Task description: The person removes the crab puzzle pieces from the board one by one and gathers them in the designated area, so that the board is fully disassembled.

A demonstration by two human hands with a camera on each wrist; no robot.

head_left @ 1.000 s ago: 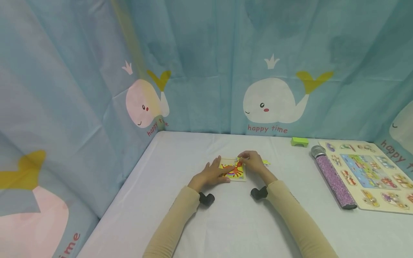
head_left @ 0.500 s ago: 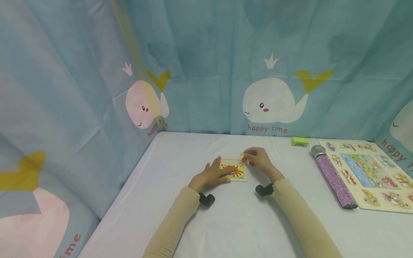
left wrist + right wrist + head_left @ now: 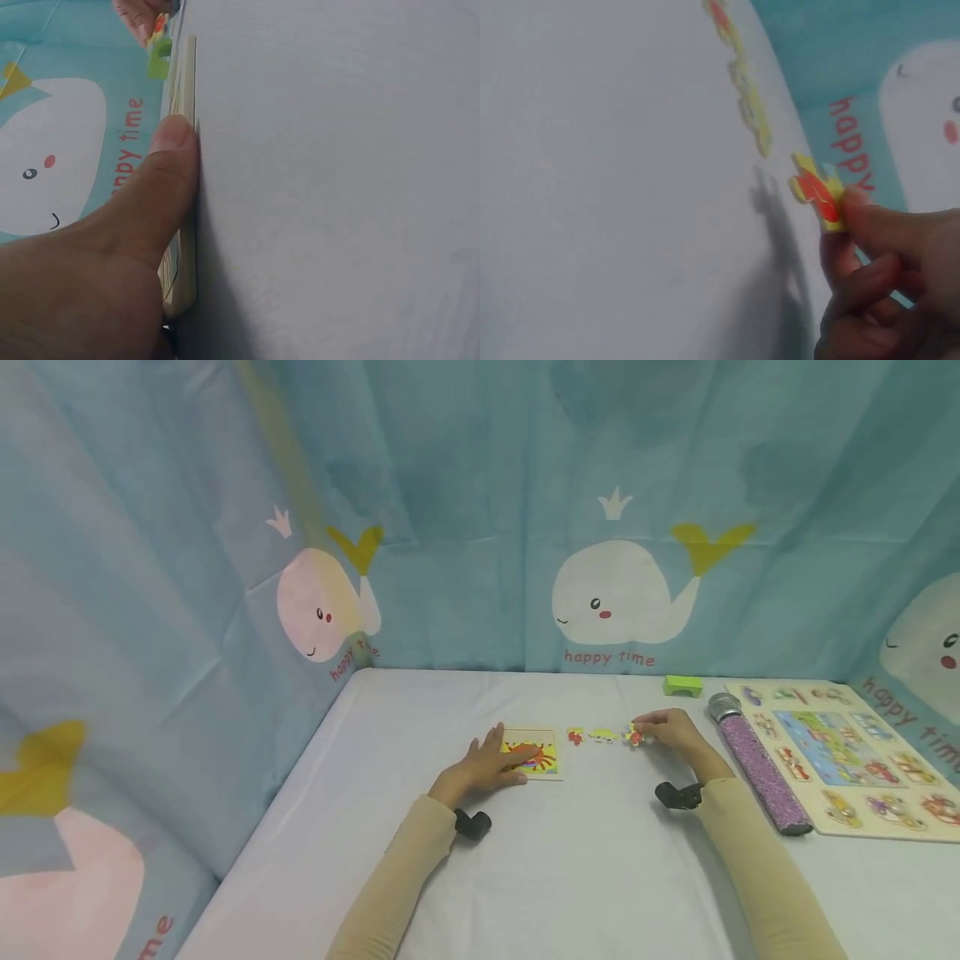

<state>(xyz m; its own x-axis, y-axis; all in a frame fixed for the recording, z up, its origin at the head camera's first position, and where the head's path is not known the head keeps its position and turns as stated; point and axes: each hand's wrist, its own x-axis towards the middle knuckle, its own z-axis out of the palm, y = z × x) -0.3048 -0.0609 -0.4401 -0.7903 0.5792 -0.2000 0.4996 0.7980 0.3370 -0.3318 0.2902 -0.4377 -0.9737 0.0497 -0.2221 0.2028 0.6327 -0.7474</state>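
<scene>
My left hand (image 3: 483,767) lies over the left part of a small square jigsaw board (image 3: 557,770) with a red and yellow picture, its fingers spread. In the left wrist view its thumb (image 3: 171,139) presses along the board's wooden edge (image 3: 189,82). To the right, my right hand (image 3: 678,735) pinches a red and yellow puzzle piece (image 3: 817,195) between thumb and fingers. The right wrist view shows this piece tilted above the white cloth, its shadow below. Two loose pieces, one red and yellow (image 3: 575,737) and one mostly yellow (image 3: 603,736), lie between board and right hand.
A green arch block (image 3: 682,686) stands at the table's back. Right of it lie a glittery purple microphone (image 3: 763,768) and a large wooden knob puzzle (image 3: 843,814). Blue whale-print curtains (image 3: 465,568) border the white-covered table (image 3: 570,877).
My right hand lifted a puzzle piece from the board's upper right and carried it right, past the two loose pieces. My left hand stayed on the board. The head view shifted slightly.
</scene>
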